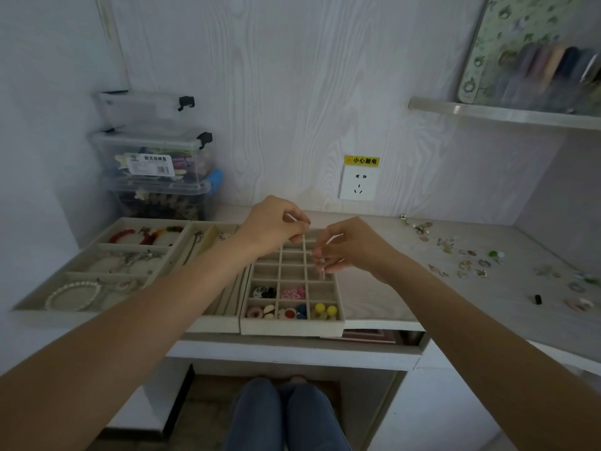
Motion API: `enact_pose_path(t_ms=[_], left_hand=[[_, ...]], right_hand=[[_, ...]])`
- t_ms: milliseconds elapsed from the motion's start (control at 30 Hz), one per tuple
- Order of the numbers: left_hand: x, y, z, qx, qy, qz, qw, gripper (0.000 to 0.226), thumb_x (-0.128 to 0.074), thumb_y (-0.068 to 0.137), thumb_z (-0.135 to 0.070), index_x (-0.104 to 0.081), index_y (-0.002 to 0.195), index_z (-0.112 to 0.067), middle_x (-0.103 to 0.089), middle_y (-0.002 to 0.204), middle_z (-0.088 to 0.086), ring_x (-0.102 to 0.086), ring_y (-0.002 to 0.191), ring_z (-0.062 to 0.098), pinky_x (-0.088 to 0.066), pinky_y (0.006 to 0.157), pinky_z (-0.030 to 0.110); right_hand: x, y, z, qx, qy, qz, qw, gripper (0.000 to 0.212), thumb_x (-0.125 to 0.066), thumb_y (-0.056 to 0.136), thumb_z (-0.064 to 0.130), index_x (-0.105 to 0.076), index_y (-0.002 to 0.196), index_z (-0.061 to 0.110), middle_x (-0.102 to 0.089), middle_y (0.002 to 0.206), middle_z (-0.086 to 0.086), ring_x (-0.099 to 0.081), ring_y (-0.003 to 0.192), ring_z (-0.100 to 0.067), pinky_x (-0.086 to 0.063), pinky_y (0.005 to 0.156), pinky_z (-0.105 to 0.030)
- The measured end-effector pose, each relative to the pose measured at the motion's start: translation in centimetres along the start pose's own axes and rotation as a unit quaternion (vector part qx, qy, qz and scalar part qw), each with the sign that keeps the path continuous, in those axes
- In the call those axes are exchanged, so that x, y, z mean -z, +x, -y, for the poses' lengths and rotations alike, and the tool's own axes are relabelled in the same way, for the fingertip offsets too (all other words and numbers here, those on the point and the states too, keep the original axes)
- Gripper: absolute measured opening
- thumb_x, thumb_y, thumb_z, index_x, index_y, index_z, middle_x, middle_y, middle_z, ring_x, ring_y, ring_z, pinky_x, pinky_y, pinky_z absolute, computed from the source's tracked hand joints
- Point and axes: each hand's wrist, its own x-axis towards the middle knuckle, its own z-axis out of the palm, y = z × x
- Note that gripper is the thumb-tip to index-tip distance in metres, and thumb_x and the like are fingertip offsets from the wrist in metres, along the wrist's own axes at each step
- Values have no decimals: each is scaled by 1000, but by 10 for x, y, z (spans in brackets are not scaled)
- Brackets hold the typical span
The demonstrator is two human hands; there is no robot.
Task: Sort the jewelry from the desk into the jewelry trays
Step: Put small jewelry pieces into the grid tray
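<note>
Three trays in a row along desk (374, 307) front: bracelet tray (39, 304) left, necklace tray (224, 323) middle, grid tray (292, 328) right; stacked bins (156, 164) behind left tray; loose jewelry (468, 255) scattered right; outlet (357, 187) on wall behind; both hands above grid tray.

Grid tray (292, 328) below hands: matt beige cloth lining. Storage boxes (153, 151) left of hands: clear glossy plastic. Desk (487, 288) right of hands: pale wood-grain, matt.
</note>
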Motion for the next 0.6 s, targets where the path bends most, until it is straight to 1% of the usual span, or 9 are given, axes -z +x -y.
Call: enact_pose_path(t_ms=[67, 133, 200, 333, 467, 600], left_hand=[[0, -4, -1, -2, 11, 1, 1000, 8, -64, 87, -18, -68, 94, -18, -69, 77, -5, -62, 57, -6, -45, 57, 2], [-2, -8, 0, 1, 13, 1, 1000, 9, -63, 87, -17, -69, 94, -17, -69, 78, -4, -62, 58, -4, -47, 58, 4], [-4, -12, 1, 0, 17, 1, 1000, 9, -63, 88, -17, -69, 95, -18, -69, 79, -4, -63, 63, -1, -47, 62, 7], [-5, -17, 1, 0, 15, 0, 1000, 8, -62, 88, -17, -68, 94, -19, -67, 76, -7, -63, 62, -2, -44, 62, 7], [-4, -18, 2, 2, 16, 1, 1000, 7, -62, 89, -18, -67, 92, -20, -66, 75, -10, -62, 58, -5, -44, 56, 2], [-3, -20, 3, 4, 13, 18, 1000, 11, -63, 88, -19, -70, 94, -13, -68, 75, -8, -64, 56, -4, -44, 57, 1]], right_hand=[[-4, -2, 0, 2, -47, 18, 999, 8, -65, 83, 0, -66, 77, 4, -70, 82, -21, -68, 69, -21, -59, 70, -27], [-9, -5, 0, -1, -88, 26, 996, 5, -66, 83, 1, -67, 79, 5, -70, 83, -18, -69, 73, -21, -59, 72, -28], [-13, -6, 0, -4, -107, 25, 994, 4, -66, 83, 2, -67, 80, 5, -71, 83, -14, -69, 75, -21, -59, 73, -28], [-20, -9, 1, -8, -94, 13, 995, 10, -63, 84, 0, -62, 76, 5, -69, 78, -9, -69, 71, -17, -59, 69, -26], [-21, -12, -2, -1, -89, -16, 996, 16, -60, 85, -3, -56, 73, 6, -66, 73, -9, -69, 67, -18, -60, 69, -30], [-18, -13, -7, 12, -104, -32, 994, 18, -66, 82, -1, -57, 70, 9, -63, 66, -3, -68, 63, -16, -59, 66, -26]])
